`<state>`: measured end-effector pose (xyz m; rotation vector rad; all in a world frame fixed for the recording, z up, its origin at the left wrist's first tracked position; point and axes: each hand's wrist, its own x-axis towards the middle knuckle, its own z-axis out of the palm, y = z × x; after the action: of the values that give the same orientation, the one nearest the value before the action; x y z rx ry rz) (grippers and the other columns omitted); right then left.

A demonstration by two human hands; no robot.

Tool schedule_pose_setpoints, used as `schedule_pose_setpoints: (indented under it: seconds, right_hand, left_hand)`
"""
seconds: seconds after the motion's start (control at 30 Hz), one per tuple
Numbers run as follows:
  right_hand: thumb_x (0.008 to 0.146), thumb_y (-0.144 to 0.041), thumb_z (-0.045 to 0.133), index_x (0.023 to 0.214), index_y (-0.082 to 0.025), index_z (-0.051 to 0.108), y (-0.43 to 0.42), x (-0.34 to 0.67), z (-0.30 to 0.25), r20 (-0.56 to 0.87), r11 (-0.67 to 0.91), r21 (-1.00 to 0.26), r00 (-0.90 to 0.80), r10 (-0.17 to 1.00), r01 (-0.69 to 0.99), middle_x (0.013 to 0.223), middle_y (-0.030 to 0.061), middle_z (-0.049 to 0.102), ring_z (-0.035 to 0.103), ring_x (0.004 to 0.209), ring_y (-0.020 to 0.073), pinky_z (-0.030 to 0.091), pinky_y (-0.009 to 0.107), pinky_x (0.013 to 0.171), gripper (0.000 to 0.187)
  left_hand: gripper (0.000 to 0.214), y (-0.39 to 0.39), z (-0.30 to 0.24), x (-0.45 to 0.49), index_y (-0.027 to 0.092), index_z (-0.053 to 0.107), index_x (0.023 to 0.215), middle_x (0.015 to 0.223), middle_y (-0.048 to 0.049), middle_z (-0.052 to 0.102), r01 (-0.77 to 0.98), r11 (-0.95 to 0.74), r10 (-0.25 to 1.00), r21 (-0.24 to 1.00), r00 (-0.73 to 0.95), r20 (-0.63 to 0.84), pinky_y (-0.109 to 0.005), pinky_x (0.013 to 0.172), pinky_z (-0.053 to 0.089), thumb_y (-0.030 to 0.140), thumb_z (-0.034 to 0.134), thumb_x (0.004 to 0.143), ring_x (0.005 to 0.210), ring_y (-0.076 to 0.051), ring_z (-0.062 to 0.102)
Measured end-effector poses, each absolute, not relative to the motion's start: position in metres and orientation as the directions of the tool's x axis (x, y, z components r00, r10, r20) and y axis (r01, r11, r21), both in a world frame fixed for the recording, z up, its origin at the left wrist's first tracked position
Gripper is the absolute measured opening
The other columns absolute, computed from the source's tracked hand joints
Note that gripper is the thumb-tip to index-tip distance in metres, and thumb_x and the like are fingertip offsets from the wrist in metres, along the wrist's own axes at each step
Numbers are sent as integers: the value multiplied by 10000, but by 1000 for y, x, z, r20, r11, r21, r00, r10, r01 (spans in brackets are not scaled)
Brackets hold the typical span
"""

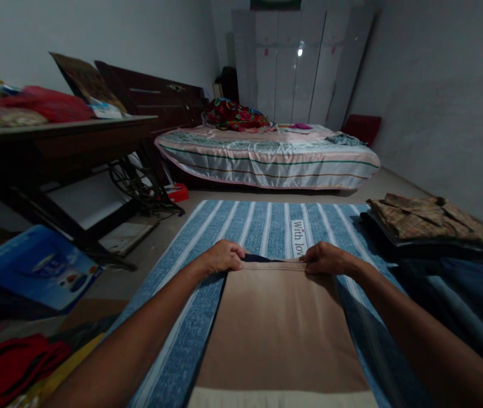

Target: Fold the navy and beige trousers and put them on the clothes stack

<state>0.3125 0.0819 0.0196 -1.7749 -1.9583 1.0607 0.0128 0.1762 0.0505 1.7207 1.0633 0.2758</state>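
Note:
A tan folded garment (282, 328) lies flat on the blue-and-white striped cloth (250, 226), its stitched far edge lifted a little. Dark navy fabric shows inside that edge, and a pale cream band crosses the near end. My left hand (223, 256) pinches the far left corner between thumb and fingers. At the far right corner, my right hand (325, 258) grips the same edge, close to the printed "With love" lettering. Whether the garment is trousers or something else, I cannot tell.
To the right are a stack of folded clothes (432, 224) with brown checked cloth on top and dark blue jeans (466, 300). On the left stand a treadle sewing table (97, 127) and a blue box (39, 269). Red clothing (16, 365) lies lower left; a bed (267, 161) stands behind.

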Motion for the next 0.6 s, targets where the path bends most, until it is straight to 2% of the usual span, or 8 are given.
schedule_pose_setpoints:
  seconds: [0.3,0.6]
  right_hand:
    - [600,-284,597,689,-159,667,81,315,17,-263,-68,-703,-169,950,708,609,-15,592,515,592,137,364,224,504,169]
    - [594,-309,618,693,-165,658,82,318,10,-266,-99,-741,-156,951,664,620,-14,602,537,614,144,382,224,519,180]
  left_hand:
    - [273,175,37,10,134,581,726,547,41,546,498,-113,785,860,575,-230,-235,515,347,240,631,479,518,-119,494]
    - [278,171,38,8,140,587,754,597,29,577,442,-145,800,885,579,-159,-240,541,382,259,640,509,563,-131,531]
